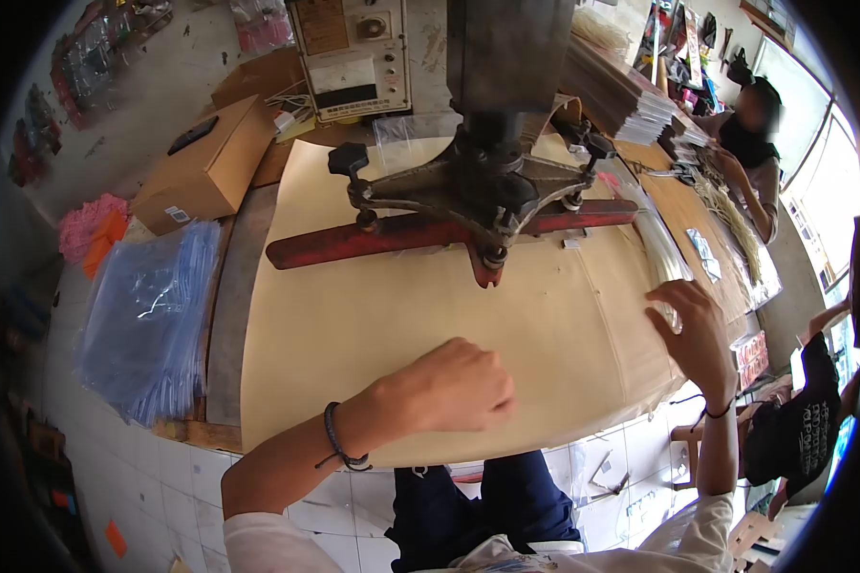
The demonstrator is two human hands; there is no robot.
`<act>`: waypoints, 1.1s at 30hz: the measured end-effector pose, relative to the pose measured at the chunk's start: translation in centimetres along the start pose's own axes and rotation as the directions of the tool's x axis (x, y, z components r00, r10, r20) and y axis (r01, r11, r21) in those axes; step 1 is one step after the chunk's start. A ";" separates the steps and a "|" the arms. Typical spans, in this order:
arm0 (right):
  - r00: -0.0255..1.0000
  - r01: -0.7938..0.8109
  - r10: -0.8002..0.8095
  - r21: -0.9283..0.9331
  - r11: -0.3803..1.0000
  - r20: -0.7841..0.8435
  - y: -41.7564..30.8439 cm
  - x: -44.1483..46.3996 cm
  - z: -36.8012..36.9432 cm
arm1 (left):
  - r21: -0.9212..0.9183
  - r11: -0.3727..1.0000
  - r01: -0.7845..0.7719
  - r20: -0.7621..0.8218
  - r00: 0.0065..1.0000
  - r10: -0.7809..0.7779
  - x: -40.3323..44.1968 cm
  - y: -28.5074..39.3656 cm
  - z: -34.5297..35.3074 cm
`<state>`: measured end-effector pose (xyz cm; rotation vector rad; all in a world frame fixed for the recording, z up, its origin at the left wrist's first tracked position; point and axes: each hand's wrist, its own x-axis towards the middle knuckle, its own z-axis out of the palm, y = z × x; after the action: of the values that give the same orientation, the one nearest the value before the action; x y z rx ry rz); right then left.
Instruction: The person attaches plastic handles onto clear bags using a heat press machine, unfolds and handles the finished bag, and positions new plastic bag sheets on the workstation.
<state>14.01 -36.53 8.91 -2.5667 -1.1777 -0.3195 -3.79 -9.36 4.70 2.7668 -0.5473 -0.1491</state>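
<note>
My left hand (454, 387) is curled closed above the front part of the tan sheet (354, 315) on the table; whether its fingers hold anything is hidden. Raised near the sheet's right edge, my right hand (693, 329) has its fingers apart and nothing in it. Beyond both hands stands a press head (492, 181) with a red bar (373, 241) across the sheet. Just past my right hand lies a bundle of clear plastic strips (659, 248).
Stacked clear plastic sheets (143, 320) lie at the left, before a cardboard box (205, 162). A control box (354, 57) stands behind. Flat stacks (631, 105) are at the back right. One person (755, 143) sits at the right; another (803, 420) is nearer.
</note>
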 end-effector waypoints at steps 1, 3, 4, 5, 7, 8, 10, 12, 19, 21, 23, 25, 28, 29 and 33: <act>0.998 -0.064 0.064 -0.019 0.998 -0.007 1.6 -0.8 -0.3 | 0.008 0.995 -0.098 -0.040 0.994 0.098 0.3 0.1 1.0; 0.986 -0.165 0.165 -0.018 0.986 -0.035 4.4 -2.6 0.1 | 0.039 0.967 -0.253 -0.120 0.959 0.255 0.9 0.5 2.4; 0.974 -0.228 0.228 -0.037 0.973 -0.004 4.8 -3.2 0.0 | 0.067 0.950 -0.306 -0.167 0.935 0.313 1.2 0.7 2.7; 0.966 -0.256 0.257 -0.021 0.966 0.009 5.6 -3.9 0.2 | 0.096 0.929 -0.357 -0.214 0.904 0.369 1.5 0.8 3.0; 0.963 -0.267 0.267 0.011 0.964 -0.021 6.2 -4.7 0.9 | 0.142 0.914 -0.379 -0.287 0.868 0.405 1.7 0.7 3.3; 0.968 -0.246 0.246 -0.011 0.969 -0.047 6.6 -5.1 1.2 | 0.166 0.909 -0.383 -0.318 0.851 0.417 1.7 0.7 3.4; 0.962 -0.268 0.269 0.035 0.963 -0.052 7.0 -5.0 1.7 | 0.186 0.901 -0.391 -0.322 0.842 0.432 1.8 0.8 3.2; 0.964 -0.251 0.255 0.058 0.966 -0.079 7.1 -4.5 2.0 | 0.196 0.898 -0.395 -0.319 0.840 0.439 1.9 0.9 3.0; 0.934 -0.315 0.325 0.087 0.945 -0.147 7.9 -2.9 2.9 | 0.153 0.908 -0.390 -0.333 0.845 0.419 2.0 0.6 2.9; 0.942 -0.292 0.300 0.074 0.954 -0.149 8.3 -2.9 3.3 | 0.139 0.913 -0.384 -0.336 0.849 0.408 2.0 0.5 2.9; 0.950 -0.281 0.285 0.048 0.959 -0.132 8.7 -2.7 3.2 | 0.117 0.919 -0.378 -0.326 0.859 0.395 2.0 0.5 2.9; 0.953 -0.288 0.288 0.014 0.958 -0.093 8.9 -2.7 3.0 | 0.083 0.921 -0.381 -0.354 0.853 0.385 2.0 0.3 2.8; 0.963 -0.242 0.246 0.056 0.969 -0.108 9.3 -2.8 3.1 | 0.039 0.925 -0.377 -0.383 0.850 0.362 2.1 -0.2 3.0; 0.966 -0.221 0.229 0.078 0.972 -0.117 9.7 -2.8 3.3 | 0.025 0.928 -0.372 -0.393 0.850 0.352 2.2 -0.4 3.0; 0.968 -0.210 0.220 0.088 0.974 -0.121 9.4 -1.3 2.9 | -0.017 0.931 -0.365 -0.404 0.854 0.328 2.0 -0.4 2.8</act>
<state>20.55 -42.22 4.12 -2.5360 -0.8399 -0.3783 -2.26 -10.59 1.82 2.4543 -0.8848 0.4484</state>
